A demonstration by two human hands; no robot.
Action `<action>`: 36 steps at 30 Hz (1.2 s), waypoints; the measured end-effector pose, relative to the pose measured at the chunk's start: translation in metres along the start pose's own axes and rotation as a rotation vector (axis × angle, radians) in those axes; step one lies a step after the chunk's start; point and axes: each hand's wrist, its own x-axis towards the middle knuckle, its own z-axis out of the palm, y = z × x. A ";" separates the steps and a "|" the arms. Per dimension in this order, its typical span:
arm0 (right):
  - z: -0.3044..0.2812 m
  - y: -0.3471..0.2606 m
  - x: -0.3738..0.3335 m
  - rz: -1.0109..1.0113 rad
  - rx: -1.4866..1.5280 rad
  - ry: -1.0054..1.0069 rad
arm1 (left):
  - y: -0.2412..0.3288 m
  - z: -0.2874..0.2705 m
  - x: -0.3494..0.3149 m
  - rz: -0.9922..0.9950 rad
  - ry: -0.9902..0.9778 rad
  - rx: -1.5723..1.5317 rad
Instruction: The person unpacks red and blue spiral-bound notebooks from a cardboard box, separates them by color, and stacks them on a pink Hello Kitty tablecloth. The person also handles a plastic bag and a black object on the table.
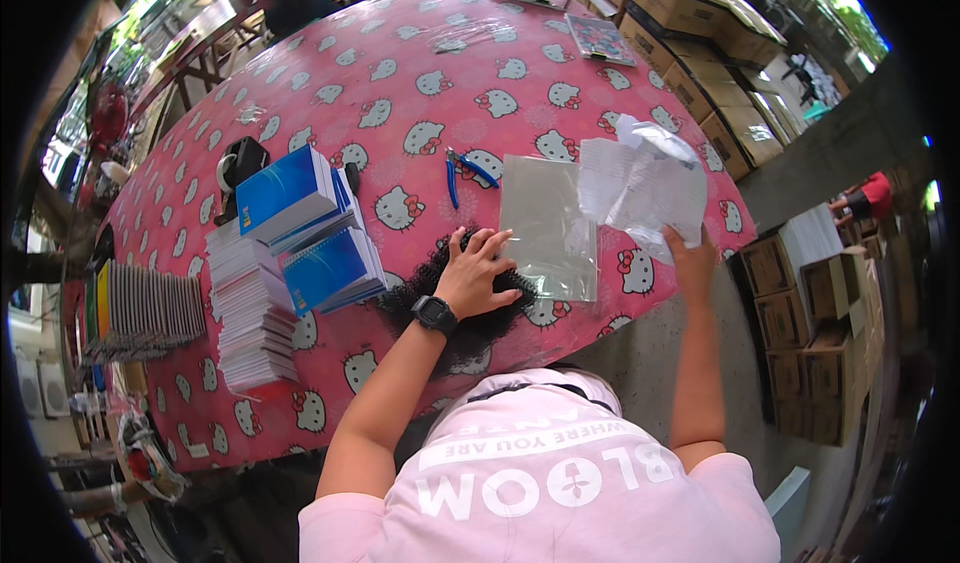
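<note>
My left hand (478, 277) lies with spread fingers on a heap of black coils (455, 348), which look like notebook binding spirals. Its fingertips reach the edge of a clear plastic sheet (550, 233) lying flat on the table. At the table's right edge, my right hand (690, 255) pinches the lower corner of a crumpled white paper (640, 188). That paper overlaps the plastic sheet's upper right side. Beyond my left hand rest blue-handled cutting pliers (468, 175), jaws pointing away from me.
Stacked blue-covered notebooks (325, 268) and a white paper pile (250, 313) stand left, near a black tape dispenser (240, 168). A row of spiral notebooks (155, 308) sits farther left. Cardboard boxes (690, 23) are stacked beyond the pink table (440, 93), with more boxes (810, 363) at right.
</note>
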 end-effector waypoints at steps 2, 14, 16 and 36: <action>0.008 0.003 -0.013 0.002 0.023 0.097 | -0.001 -0.002 -0.007 0.016 -0.014 -0.031; -0.004 -0.054 -0.118 0.210 0.007 0.297 | -0.007 -0.031 -0.044 0.125 -0.136 -0.187; -0.005 -0.069 -0.136 0.254 0.031 0.079 | -0.002 -0.041 -0.041 0.103 0.085 -0.499; 0.115 -0.192 -0.111 -0.345 0.751 -0.460 | 0.041 -0.092 -0.044 -0.486 0.061 -1.845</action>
